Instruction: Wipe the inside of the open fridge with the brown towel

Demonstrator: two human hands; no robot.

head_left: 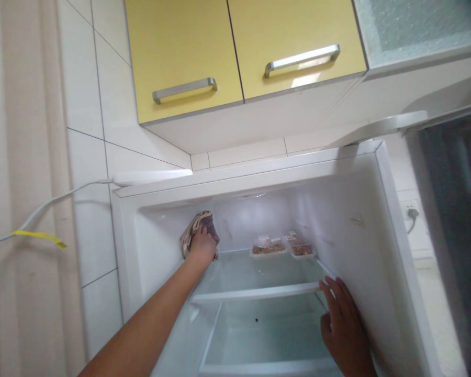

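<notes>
Inside an open fridge, my left hand [204, 245] presses a folded, patterned cloth [187, 235] against the back left corner above the top shelf. Its fingers are bent over the cloth, which bunches up around them. My right hand [343, 324] is at the right end of the front edge of that glass shelf [235, 272]. The fingers are stretched out, touching the shelf's white rim and the right inner wall, and the thumb is apart. Two clear packs of food, one pack [269, 246] left of the other pack [299, 245], sit at the back right of the shelf.
Below lies a second glass shelf [267, 340] with a small dark spot. The fridge door [451, 209] stands open on the right. Yellow cabinets [184, 47] hang overhead. At left, a white cable [51, 204] with a yellow tag runs past the tiled wall [88, 157].
</notes>
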